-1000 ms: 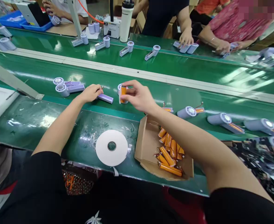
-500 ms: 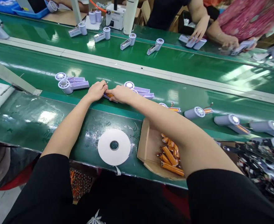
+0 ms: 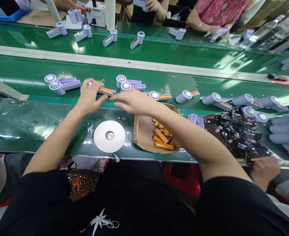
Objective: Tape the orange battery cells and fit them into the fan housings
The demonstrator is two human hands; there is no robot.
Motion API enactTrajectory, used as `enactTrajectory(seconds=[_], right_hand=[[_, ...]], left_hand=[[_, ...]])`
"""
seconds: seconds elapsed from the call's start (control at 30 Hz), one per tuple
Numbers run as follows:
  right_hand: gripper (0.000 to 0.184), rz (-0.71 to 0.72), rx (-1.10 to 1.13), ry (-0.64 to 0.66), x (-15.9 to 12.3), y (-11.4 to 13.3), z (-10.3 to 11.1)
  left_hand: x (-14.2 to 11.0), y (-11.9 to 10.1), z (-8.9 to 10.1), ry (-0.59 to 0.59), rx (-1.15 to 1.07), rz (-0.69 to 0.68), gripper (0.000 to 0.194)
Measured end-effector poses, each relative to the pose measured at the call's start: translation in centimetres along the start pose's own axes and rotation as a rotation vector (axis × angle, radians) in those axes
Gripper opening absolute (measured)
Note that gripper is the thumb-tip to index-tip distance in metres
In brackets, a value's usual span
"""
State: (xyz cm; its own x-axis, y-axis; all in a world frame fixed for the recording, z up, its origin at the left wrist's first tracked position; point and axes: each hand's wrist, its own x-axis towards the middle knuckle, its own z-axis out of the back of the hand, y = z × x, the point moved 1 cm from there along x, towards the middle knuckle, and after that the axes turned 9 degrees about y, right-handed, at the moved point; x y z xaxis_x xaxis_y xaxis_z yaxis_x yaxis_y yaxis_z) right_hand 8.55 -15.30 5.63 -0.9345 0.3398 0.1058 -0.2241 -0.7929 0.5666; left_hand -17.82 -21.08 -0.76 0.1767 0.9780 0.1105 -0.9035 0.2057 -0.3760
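Note:
In the head view, a lilac handheld fan [image 3: 106,91] lies on the green belt, its handle shell uncovered and an orange battery cell inside. My left hand [image 3: 89,96] arches over the fan's round head, fingers and thumb apart; whether the fingertips touch it I cannot tell. At the handle's end is my right hand [image 3: 132,100], open, fingers stretched towards the fan. Beside my hands lie two fans with bare handles [image 3: 57,88] on the left and two more [image 3: 126,86] beyond my right hand.
Nearer me are a white tape roll [image 3: 118,139] and a cardboard tray [image 3: 136,131] of orange cells. Further right, more fans [image 3: 184,96] line the belt, near a heap of dark wired parts [image 3: 242,134]. Co-workers sit across the line; another person's hand [image 3: 266,170] shows lower right.
Both hands have come apart from their closed grip on the fan, and its handle with the orange cell now shows between them. The camera view has shifted.

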Motion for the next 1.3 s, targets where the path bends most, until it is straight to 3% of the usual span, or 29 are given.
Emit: enactTrajectory(seconds=[0.07, 0.1, 0.2, 0.3, 0.37, 0.47, 0.57, 0.63, 0.7, 0.73, 0.83, 0.9, 1.0, 1.13, 1.23, 1.3], right_hand=[[0.025, 0.014, 0.103, 0.040, -8.5, 3.2, -0.1], [0.022, 0.000, 0.166, 0.067, -12.2, 4.6, -0.5], [0.020, -0.183, 0.280, 0.057, -19.1, 7.6, -2.7], [0.034, -0.397, 0.373, 0.004, -19.7, 8.9, -6.2], [0.052, -0.427, 0.490, 0.001, -18.1, 9.7, -9.0], [0.035, -0.223, 0.663, 0.065, -15.7, 11.6, -13.3], [0.041, -0.053, 0.576, 0.212, -14.9, 12.6, -15.7], [0.029, -0.061, 0.417, 0.349, -15.3, 11.7, -14.9], [0.026, -0.117, 0.291, 0.369, -16.2, 9.6, -11.8], [0.028, -0.161, 0.241, 0.317, -16.7, 8.2, -9.6], [0.035, -0.494, -0.148, -0.101, -17.8, 3.3, -3.3], [0.040, -0.658, -0.401, -0.181, -17.9, 0.8, -1.3], [0.036, -0.694, -0.515, -0.079, -17.8, -1.1, -1.9], [0.023, -0.697, -0.331, -0.042, -18.5, -1.7, -3.6], [0.027, -0.636, -0.154, -0.174, -19.3, -1.7, -3.2], [0.029, -0.548, -0.034, -0.371, -19.7, -1.4, -2.8]], left_hand=[[-7.0, -3.3, -1.2, 0.242, 0.011, -0.299, 0.076], [-10.4, -4.5, -1.8, 0.316, 0.046, -0.364, 0.077], [-17.0, -6.2, -2.7, 0.343, 0.172, -0.349, 0.065], [-18.3, -7.3, -1.8, 0.155, 0.221, -0.303, 0.063], [-18.0, -8.7, -0.8, -0.029, 0.217, -0.286, 0.066], [-18.1, -11.0, 0.2, -0.167, 0.183, -0.278, 0.073], [-19.2, -11.9, 0.3, -0.261, 0.100, -0.215, 0.087], [-20.0, -11.7, 0.3, -0.373, 0.053, -0.103, 0.093], [-20.7, -11.6, 0.2, -0.455, 0.065, -0.031, 0.093], [-20.8, -11.6, 0.1, -0.474, 0.082, -0.028, 0.092], [-20.5, -12.2, -0.8, -0.464, 0.113, -0.101, 0.087], [-19.9, -12.9, -1.8, -0.441, 0.110, -0.152, 0.083], [-19.2, -13.7, -3.3, -0.405, 0.103, -0.194, 0.080], [-19.1, -13.8, -4.4, -0.352, 0.094, -0.197, 0.075], [-19.2, -13.5, -4.3, -0.347, 0.112, -0.163, 0.073], [-19.2, -13.5, -4.3, -0.346, 0.114, -0.161, 0.072]])
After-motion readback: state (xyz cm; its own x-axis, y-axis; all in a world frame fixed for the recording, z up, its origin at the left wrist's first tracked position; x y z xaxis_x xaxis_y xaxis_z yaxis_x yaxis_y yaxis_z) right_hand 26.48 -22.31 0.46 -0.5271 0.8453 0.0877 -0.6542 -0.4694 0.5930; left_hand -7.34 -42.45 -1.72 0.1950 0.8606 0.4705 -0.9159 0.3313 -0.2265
